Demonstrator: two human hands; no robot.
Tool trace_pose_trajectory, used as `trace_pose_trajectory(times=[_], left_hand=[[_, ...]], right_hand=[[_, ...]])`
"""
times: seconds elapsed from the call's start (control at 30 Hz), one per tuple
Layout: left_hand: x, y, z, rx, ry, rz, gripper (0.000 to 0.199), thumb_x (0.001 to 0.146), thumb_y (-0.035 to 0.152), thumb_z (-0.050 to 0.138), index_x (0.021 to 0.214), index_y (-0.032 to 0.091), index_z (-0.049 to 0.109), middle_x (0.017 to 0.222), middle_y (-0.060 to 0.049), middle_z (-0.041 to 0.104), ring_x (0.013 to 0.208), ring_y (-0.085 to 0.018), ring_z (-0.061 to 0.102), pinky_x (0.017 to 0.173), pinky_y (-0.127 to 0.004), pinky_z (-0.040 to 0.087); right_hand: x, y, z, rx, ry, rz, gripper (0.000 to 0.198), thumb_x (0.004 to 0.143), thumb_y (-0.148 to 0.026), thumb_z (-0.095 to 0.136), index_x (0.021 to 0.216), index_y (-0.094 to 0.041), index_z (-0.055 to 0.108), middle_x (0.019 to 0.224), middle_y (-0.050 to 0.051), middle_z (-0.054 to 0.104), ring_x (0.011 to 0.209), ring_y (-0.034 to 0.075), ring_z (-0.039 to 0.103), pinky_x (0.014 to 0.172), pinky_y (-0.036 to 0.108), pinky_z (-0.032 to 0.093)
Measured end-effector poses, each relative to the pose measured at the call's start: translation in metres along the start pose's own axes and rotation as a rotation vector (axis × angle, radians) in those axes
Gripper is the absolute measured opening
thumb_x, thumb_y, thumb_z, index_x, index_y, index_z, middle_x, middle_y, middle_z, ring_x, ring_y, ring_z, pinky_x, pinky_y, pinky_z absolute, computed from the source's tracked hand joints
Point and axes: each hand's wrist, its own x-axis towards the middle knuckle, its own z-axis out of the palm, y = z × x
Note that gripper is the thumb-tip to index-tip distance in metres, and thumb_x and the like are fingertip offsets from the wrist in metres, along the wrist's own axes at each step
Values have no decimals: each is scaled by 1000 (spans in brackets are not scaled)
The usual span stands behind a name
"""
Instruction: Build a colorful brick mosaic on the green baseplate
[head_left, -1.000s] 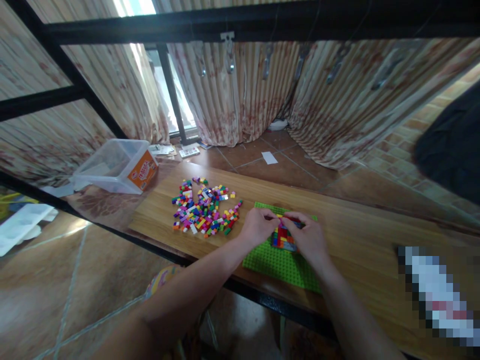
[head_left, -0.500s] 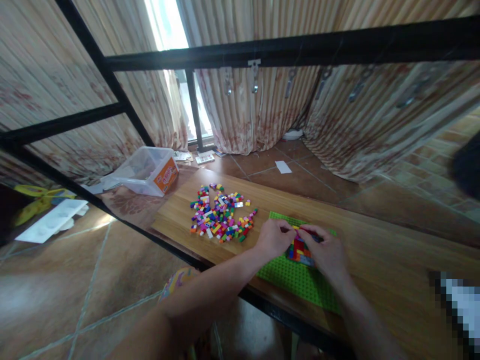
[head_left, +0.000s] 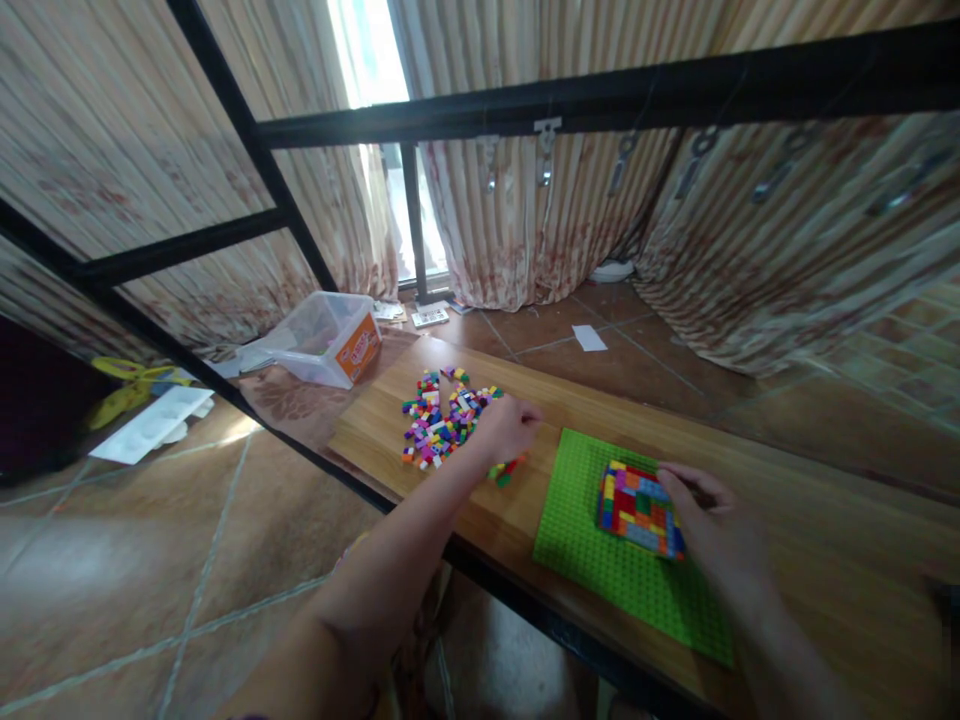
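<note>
My left hand (head_left: 508, 428) is over the right side of a pile of small toy building bricks (head_left: 435, 430), its fingers curled together. Whatever they hold, if anything, is hidden. A green studded baseplate (head_left: 574, 540) lies on the wooden table, bearing a low rectangular build of coloured bricks (head_left: 637, 510) in red, blue, grey, yellow and orange. At the build's upper right corner is my right hand (head_left: 709, 515), thumb and forefinger drawn together in a pinch. I cannot make out anything between those fingertips, nor whether they grip the build.
The wooden table (head_left: 810, 510) runs from centre to right. Beyond its left end stands a clear plastic box (head_left: 322, 340) with an orange label. A black metal frame with hanging clips (head_left: 546, 155) crosses above. A white tray (head_left: 154, 425) and a white paper (head_left: 589, 338) lie on the floor.
My left hand has left the build and moved left to the brick pile. My right hand has drawn back to the build's right corner, uncovering its top. The view has shifted slightly.
</note>
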Motion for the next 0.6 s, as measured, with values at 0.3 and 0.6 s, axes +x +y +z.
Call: trace_pose_trajectory(times=[0.3,0.6], left_hand=[[1,-29,-31,264,-10,-105,38,77,7,50,101,18,76,102,-9,75,98,-22,67,84,-28,50],[-21,-46,-53,261,-244,-7,30,60,10,66,83,23,79,73,-2,71,66,-17,62,58,-23,41]], right_hand=[[-3,2,-5,-58,0,-71,42,81,-57,56,96,-23,74,95,8,74,87,27,68,81,41,51],[-3,0,-5,-35,22,-95,38,81,-54,56,92,-23,74,94,8,74,86,25,68,81,40,51]])
